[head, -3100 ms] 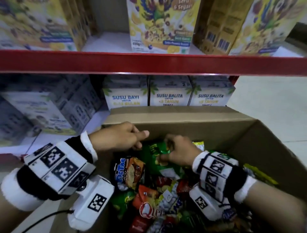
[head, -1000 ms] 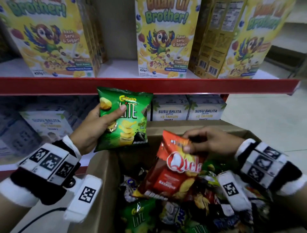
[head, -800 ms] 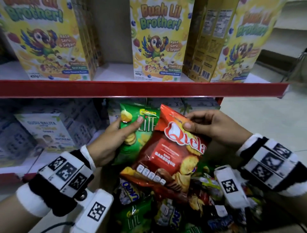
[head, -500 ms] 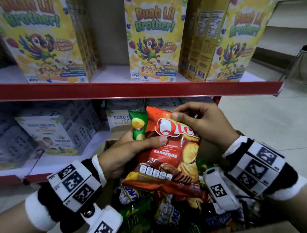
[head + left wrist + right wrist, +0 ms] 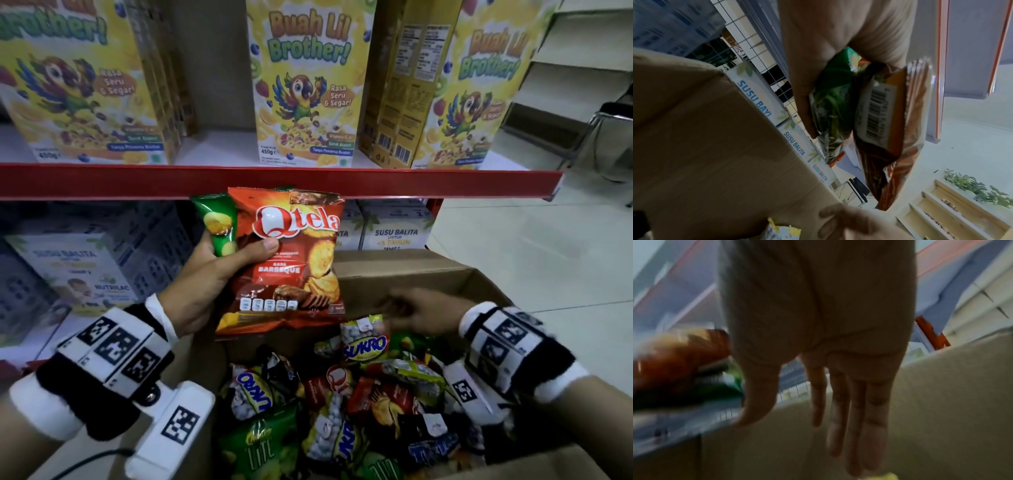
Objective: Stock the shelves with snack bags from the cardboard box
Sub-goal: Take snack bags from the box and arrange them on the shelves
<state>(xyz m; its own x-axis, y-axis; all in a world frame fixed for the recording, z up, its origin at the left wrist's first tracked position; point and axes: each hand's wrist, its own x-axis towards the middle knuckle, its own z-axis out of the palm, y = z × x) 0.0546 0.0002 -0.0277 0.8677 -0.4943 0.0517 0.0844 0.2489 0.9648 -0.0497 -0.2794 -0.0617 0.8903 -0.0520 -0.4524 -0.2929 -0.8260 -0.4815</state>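
We are holding two bags together in our left hand [image 5: 202, 274], the red bag [image 5: 291, 260] in front of the green bag [image 5: 216, 224], thumb pressing them, so the right hand [image 5: 416, 313] is free. Its fingers are hanging straight and empty over the box [image 5: 404, 270], probably reaching for a Sukro bag [image 5: 364, 344]. Both held bags are waiting just under the red shelf [image 5: 137, 180].

Green bag [image 5: 215, 222] mostly behind Qtela bag [image 5: 291, 260]
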